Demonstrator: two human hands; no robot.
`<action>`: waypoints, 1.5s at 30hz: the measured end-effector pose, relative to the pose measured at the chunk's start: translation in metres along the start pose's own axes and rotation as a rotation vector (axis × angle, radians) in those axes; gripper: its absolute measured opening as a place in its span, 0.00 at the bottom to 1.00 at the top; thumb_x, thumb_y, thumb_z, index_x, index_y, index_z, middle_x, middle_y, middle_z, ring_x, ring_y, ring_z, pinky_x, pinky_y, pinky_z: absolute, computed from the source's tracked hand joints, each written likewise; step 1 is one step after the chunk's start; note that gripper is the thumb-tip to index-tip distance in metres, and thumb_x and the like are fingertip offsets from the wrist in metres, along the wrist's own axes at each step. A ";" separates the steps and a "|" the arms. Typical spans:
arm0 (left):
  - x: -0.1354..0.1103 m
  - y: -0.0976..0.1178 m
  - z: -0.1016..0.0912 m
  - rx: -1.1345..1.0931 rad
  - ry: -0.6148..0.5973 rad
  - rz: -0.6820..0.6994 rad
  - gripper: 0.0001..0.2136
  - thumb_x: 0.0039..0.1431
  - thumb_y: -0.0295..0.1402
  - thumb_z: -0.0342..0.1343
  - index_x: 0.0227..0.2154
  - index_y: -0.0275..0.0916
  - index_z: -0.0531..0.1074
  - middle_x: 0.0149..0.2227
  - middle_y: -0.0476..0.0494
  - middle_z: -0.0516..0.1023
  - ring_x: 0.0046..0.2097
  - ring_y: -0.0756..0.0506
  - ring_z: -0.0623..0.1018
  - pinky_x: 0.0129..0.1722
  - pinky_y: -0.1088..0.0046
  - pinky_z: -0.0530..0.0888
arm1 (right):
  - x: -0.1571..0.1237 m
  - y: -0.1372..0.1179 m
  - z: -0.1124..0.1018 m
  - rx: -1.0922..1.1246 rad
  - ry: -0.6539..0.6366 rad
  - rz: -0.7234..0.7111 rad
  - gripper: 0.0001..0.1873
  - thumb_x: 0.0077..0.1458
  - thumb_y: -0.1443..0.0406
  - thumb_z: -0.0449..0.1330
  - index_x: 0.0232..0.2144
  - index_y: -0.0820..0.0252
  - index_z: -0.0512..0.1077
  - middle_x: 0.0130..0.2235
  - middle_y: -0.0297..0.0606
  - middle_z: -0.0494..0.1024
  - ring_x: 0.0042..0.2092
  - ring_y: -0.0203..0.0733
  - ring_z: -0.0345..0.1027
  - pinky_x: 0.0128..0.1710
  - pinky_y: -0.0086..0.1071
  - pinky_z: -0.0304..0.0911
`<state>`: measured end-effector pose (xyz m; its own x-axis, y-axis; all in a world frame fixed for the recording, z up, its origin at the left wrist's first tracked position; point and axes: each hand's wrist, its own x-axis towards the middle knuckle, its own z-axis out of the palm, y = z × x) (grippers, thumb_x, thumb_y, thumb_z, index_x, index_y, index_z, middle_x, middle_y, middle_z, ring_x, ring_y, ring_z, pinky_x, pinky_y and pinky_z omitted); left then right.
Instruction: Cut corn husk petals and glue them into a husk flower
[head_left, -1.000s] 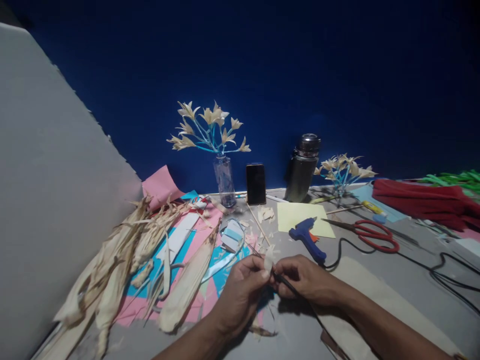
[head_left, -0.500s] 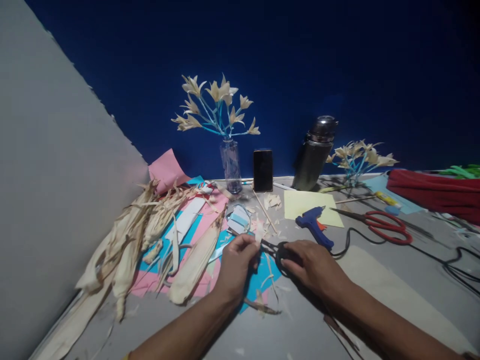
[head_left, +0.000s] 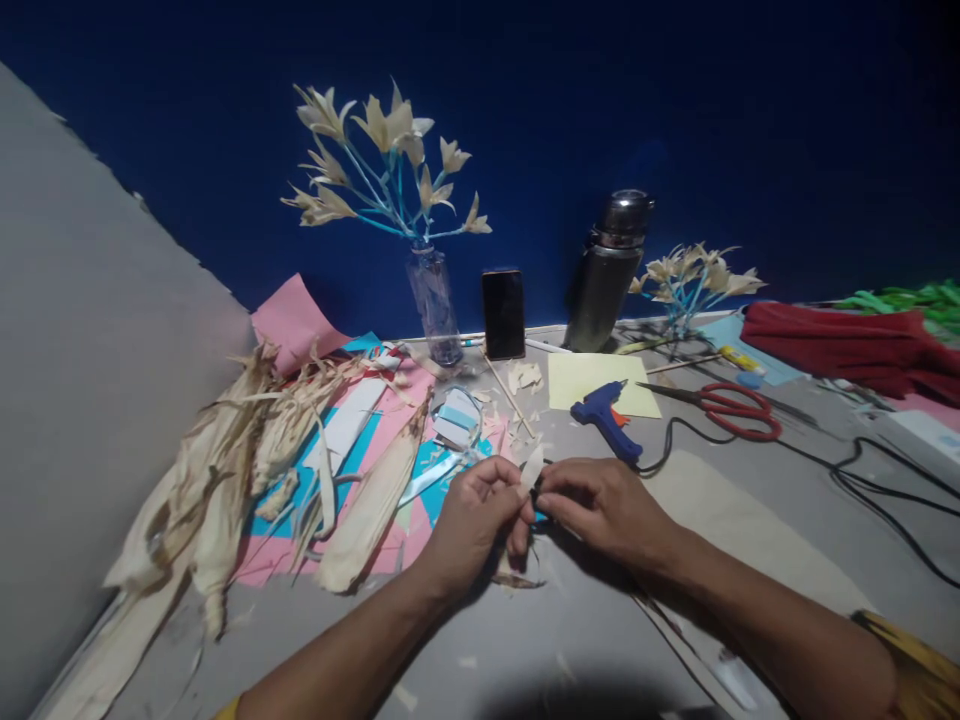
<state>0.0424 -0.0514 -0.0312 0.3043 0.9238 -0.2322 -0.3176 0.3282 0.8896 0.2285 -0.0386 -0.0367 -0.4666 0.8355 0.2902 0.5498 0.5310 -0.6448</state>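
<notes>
A small pale petal-shaped piece of corn husk [head_left: 532, 466] stands up between the pinched thumb and fingers of my left hand [head_left: 477, 520]. My right hand [head_left: 611, 508] is closed close beside it, its fingertips at the petal's right edge. What those fingertips grip is hidden. Something dark shows just under them; I cannot make out whether it is the small black scissors. A strip of dark husk [head_left: 517, 580] lies on the table below my left hand.
Dried corn husks [head_left: 225, 480] and coloured paper cover the left. Husk flowers [head_left: 390, 125] stand in a glass vase [head_left: 435, 310], near a phone [head_left: 503, 315] and a thermos [head_left: 606, 275]. A blue glue gun [head_left: 606, 418], red-handled scissors [head_left: 739, 410] and a black cord [head_left: 840, 470] are at right.
My right hand has gone from holding the small black scissors to a pinch beside the petal, nearer my left hand. The petal now shows more upright. The camera view has shifted.
</notes>
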 end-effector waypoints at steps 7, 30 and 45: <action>0.000 0.001 0.003 0.006 -0.010 -0.015 0.11 0.54 0.36 0.62 0.29 0.38 0.65 0.20 0.52 0.75 0.14 0.54 0.69 0.16 0.79 0.66 | 0.001 -0.010 -0.002 0.395 -0.045 0.273 0.05 0.56 0.64 0.62 0.33 0.60 0.75 0.26 0.34 0.76 0.28 0.38 0.68 0.30 0.31 0.59; -0.001 0.010 -0.014 0.204 -0.218 -0.031 0.14 0.54 0.39 0.66 0.29 0.37 0.68 0.21 0.50 0.75 0.20 0.53 0.72 0.21 0.78 0.69 | 0.010 -0.003 -0.028 1.589 -0.032 0.557 0.18 0.42 0.64 0.77 0.32 0.64 0.75 0.25 0.29 0.71 0.20 0.23 0.50 0.18 0.19 0.45; -0.006 0.010 -0.009 0.210 -0.246 -0.084 0.13 0.52 0.38 0.66 0.28 0.37 0.68 0.18 0.52 0.71 0.19 0.52 0.69 0.21 0.75 0.67 | 0.006 -0.006 -0.016 1.436 -0.167 0.664 0.20 0.37 0.67 0.78 0.32 0.65 0.75 0.23 0.29 0.72 0.20 0.26 0.56 0.20 0.22 0.48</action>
<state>0.0291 -0.0516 -0.0249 0.5372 0.8116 -0.2296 -0.0974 0.3301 0.9389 0.2340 -0.0342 -0.0197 -0.5409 0.7789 -0.3175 -0.3598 -0.5554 -0.7497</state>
